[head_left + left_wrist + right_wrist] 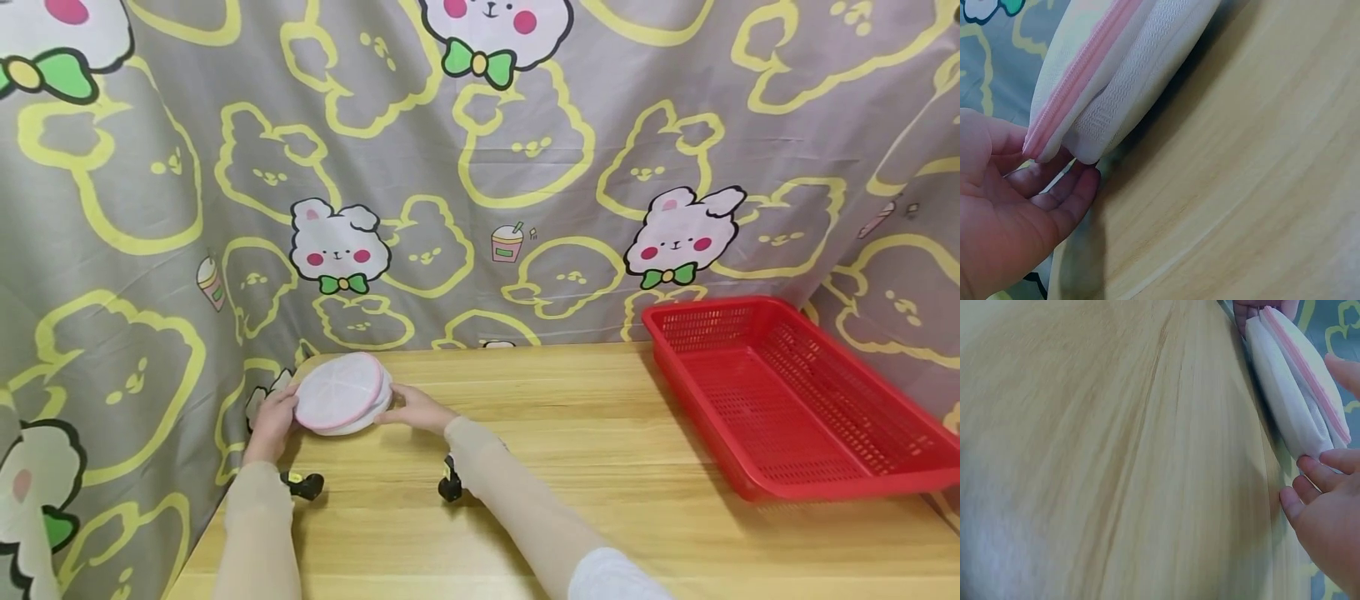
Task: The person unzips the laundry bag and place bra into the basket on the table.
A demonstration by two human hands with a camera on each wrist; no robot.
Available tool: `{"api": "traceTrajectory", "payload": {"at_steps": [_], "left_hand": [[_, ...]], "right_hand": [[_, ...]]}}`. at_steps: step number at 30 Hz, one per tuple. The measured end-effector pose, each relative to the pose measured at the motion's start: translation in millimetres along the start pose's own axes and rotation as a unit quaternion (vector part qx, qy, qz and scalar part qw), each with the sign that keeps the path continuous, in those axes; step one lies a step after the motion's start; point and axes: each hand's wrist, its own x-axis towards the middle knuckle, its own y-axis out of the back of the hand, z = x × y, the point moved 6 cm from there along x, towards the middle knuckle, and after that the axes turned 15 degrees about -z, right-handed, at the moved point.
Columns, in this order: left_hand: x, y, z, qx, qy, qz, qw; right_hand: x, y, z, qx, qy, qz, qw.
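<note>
A flattened round white mesh laundry bag [339, 393], edged with a pink zipper strip, is held tilted close over the back left of the wooden table. My left hand [272, 423] grips its left edge. In the left wrist view the fingers [1079, 194] curl in beneath the bag's rim, near the pink zipper [1079, 72]. On the opposite side my right hand [417, 409] holds the right edge. The right wrist view shows its fingertips [1310, 464] at the white lower layer and its thumb [1342, 372] by the pink-edged face.
A red perforated plastic basket [720, 408] stands on the right of the wooden table [555, 467]. Patterned curtain [555, 167] hangs behind the table and down both sides, close by the left hand. Small black devices [450, 483] sit at both wrists.
</note>
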Motion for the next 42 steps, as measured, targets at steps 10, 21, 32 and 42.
{"api": "traceTrajectory", "payload": {"at_steps": [10,21,32,42], "left_hand": [[-4.7,-14.1,5.3,0.022,-0.010,-0.008,0.9997],[-4.1,-38.3,7.3,0.018,-0.030,-0.036,0.9987],[-6.1,-63.0,8.4,-0.021,-0.034,-0.036,0.9985],[-4.4,-94.7,16.9,-0.023,-0.053,-0.062,0.9964]], "right_hand": [[-12,9,8,0.022,0.015,-0.002,1.000],[-38,20,15,0.062,0.018,0.012,0.998],[-64,31,29,0.113,-0.019,0.042,0.993],[-94,44,38,0.192,-0.063,0.111,0.973]]}}
